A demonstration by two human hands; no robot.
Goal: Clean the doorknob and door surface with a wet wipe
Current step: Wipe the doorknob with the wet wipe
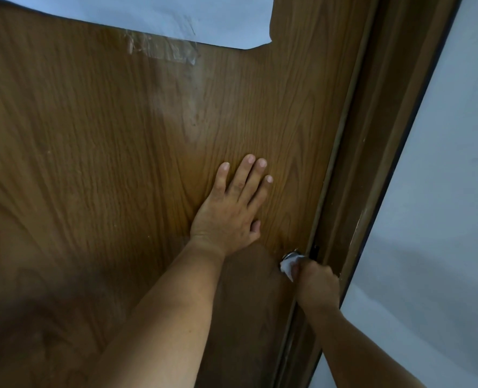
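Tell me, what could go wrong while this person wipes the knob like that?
The wet wipe is bunched small in the right hand, so it may miss parts of the doorknob, which is mostly hidden. The left hand lies flat on the door and could leave fresh prints there. Old tape higher up may resist wiping.

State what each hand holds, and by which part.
The right hand grips a white wet wipe, bunched in its fingers against the doorknob. The left hand holds nothing; it lies flat on the door.
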